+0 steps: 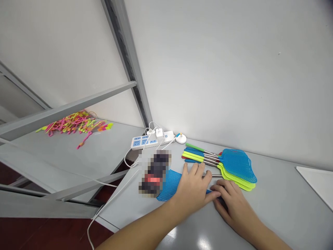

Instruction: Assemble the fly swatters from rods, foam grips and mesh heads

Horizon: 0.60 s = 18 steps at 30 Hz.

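A blue fly swatter [171, 183] lies on the grey table, its mesh head coming out to the left from beneath my left hand [193, 184]. That hand is open, palm down over the swatter, fingers spread and slightly arched, the thumb by a blue handle. My right hand [234, 201] curls over the handle, its fingertips close to my left thumb. Something dark shows under its palm, mostly hidden. Just beyond both hands, several more swatters lie stacked, with blue heads [236, 163] over yellow-green heads [239, 181], metal shafts, and coloured handles [194, 156] pointing left.
A blurred-out phone-like object [155, 173] touches the swatter's head. Behind it sit a power strip [136, 143] with plugs and cables, and a white round object [181, 139]. Grey metal frame bars [70, 106] cross the left. Colourful small items [75, 123] lie heaped beyond. A white panel [316, 180] lies right.
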Motion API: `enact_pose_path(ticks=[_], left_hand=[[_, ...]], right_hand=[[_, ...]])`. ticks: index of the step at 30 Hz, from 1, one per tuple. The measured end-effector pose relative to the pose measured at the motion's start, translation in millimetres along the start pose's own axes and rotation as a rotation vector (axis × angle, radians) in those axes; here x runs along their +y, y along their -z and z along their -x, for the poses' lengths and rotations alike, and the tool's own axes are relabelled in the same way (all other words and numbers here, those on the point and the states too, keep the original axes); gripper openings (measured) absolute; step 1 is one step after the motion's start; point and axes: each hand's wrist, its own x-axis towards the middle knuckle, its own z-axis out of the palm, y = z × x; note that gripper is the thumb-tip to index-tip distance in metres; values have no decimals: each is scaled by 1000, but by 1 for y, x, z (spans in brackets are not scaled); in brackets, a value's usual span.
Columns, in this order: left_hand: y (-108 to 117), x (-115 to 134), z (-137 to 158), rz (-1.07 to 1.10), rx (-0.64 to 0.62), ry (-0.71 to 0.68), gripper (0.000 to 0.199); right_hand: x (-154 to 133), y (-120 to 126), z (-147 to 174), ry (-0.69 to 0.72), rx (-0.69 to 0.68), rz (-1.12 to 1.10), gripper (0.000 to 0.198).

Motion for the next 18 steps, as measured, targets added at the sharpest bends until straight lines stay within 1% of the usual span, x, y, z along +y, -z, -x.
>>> enact_pose_path(ticks=[3, 8, 11, 14, 18], left_hand=[[-5, -1, 5, 14, -30, -21, 59], [-9, -6, 8, 24, -34, -36, 66], [-10, -8, 6, 23, -31, -45, 63], [-11, -11, 5, 31, -42, -58, 59], [-12, -18, 4, 15, -88, -61, 43]], right_hand=[[5, -2, 2, -47, 46, 44, 21], [14, -5, 2, -91, 126, 172, 49], [15, -6, 0, -120, 131, 228, 56], [15, -5, -2, -139, 120, 239, 51], [13, -3, -4, -152, 101, 211, 31]])
